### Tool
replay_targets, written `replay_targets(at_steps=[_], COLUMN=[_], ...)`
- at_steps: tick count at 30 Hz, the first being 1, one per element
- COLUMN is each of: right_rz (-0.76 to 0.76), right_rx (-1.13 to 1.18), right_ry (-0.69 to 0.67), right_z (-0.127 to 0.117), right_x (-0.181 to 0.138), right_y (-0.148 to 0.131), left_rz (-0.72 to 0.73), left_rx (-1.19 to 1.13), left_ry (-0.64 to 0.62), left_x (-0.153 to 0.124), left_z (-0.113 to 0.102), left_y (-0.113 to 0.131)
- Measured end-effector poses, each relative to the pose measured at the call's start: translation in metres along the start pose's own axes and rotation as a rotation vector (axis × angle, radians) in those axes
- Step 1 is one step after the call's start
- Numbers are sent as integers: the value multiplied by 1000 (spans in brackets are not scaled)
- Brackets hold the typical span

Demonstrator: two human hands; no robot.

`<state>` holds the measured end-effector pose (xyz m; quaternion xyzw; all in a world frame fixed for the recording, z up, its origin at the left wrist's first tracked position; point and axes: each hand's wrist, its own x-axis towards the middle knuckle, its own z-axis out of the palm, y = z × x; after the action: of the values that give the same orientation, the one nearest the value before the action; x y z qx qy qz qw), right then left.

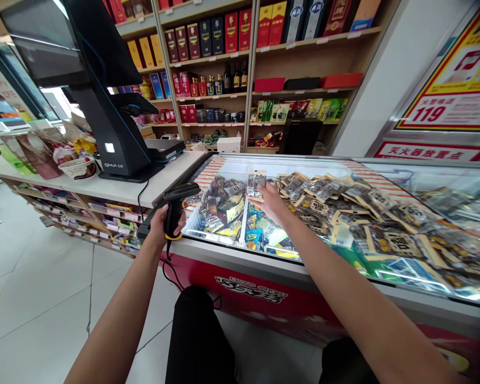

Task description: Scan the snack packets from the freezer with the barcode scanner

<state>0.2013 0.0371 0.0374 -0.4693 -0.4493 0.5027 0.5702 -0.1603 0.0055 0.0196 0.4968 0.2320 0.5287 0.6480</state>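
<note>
My left hand [160, 221] is wrapped round the grip of a black handheld barcode scanner [175, 205], whose cable hangs down in front of the freezer. My right hand [270, 200] holds a small snack packet [256, 180] by its lower edge, above the freezer's glass top. A heap of similar dark and tan packets [320, 205] lies just right of that hand. Under the glass, beneath and left of the packet, are wrapped ice creams [224, 208] in white wire baskets.
The red-fronted chest freezer [264, 285] stretches across in front of me. To its left, a counter [116, 194] carries a black checkout terminal [120, 122] and a paper bowl [79, 168]. Behind stand shelves [212, 58] of boxes and bottles.
</note>
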Motion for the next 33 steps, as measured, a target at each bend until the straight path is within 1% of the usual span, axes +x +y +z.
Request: replay_targets(at_steps=[2, 4, 7, 11, 15, 21, 26, 30, 33], right_rz=[-32, -83, -145, -182, -181, -165, -152, -145, -102], right_rx=[-81, -102, -131, -190, -244, -245, -243, -224, -194], right_ry=[-27, -37, -48, -54, -53, -65, -79, -72, -29], right_z=[7, 13, 16, 13, 11, 20, 28, 30, 27], right_x=[-1, 1, 4, 6, 8, 10, 5, -1, -3], right_y=[6, 11, 16, 19, 20, 24, 27, 21, 16], left_rz=[30, 60, 56, 15, 10, -12, -13, -1, 41], left_rx=[-53, -94, -98, -45, 18, 134, 160, 161, 97], left_ry=[24, 38, 1, -55, -46, -65, -66, -75, -17], left_x=[-3, -6, -7, -4, -3, -2, -1, -1, 0], left_z=[3, 4, 6, 6, 7, 13, 16, 12, 9], left_y=[1, 2, 1, -2, -5, -7, -6, -7, -7])
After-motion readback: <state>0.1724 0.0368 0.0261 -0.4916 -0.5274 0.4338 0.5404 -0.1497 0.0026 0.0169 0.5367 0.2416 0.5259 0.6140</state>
